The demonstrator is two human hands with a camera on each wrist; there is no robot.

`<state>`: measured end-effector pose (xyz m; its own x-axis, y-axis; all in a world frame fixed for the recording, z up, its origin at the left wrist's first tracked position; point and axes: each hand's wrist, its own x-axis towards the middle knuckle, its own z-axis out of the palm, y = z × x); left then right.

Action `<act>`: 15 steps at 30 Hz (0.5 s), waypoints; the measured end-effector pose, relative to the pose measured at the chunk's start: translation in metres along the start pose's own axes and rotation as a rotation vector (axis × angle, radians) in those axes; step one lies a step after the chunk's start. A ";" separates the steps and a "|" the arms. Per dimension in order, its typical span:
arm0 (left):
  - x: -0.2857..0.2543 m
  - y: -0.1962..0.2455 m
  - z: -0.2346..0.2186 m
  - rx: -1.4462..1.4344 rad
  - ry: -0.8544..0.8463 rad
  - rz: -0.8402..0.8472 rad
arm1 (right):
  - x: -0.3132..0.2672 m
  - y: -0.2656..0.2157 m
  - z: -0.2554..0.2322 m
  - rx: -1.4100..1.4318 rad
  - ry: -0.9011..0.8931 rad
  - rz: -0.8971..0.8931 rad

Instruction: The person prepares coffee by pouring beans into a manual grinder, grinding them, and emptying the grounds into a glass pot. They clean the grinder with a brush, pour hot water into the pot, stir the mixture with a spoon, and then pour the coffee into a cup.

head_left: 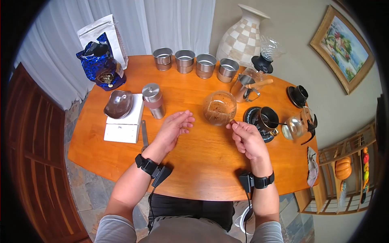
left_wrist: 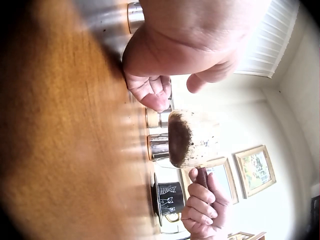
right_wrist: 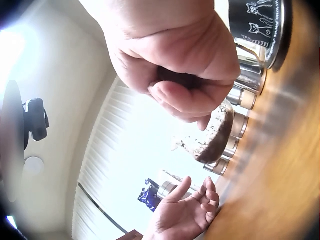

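glass vessel (head_left: 220,108), speckled dark inside, is held above the worktop (head_left: 194,178) by its brown handle (left_wrist: 202,177), pinched in the right grip (head_left: 249,140). nearby, the left grip (head_left: 174,128) hovers with fingers relaxed. the blue bag (head_left: 96,67) and black saucer (head_left: 250,116) bear print too small to read.

A grey short-sleeved shirt (head_left: 186,231) shows at six o'clock with black bottoms (head_left: 190,207) and, at eight and four, black wrist straps (head_left: 264,181) carrying cabled black cameras (head_left: 162,175).

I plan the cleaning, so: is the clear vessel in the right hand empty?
Not empty: in the left wrist view, dark matter lies in the bottom of the clear vessel. Whether it is liquid, I cannot tell.
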<state>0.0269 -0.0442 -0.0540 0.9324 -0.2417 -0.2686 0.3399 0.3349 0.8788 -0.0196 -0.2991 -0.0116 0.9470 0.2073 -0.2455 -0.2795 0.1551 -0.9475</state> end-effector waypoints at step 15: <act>0.000 0.000 0.001 0.007 0.000 -0.003 | -0.004 -0.004 0.007 -0.178 0.012 0.046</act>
<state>0.0268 -0.0448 -0.0540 0.9313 -0.2429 -0.2716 0.3422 0.3274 0.8807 -0.0233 -0.2938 -0.0054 0.9361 0.1980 -0.2906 -0.2910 -0.0276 -0.9563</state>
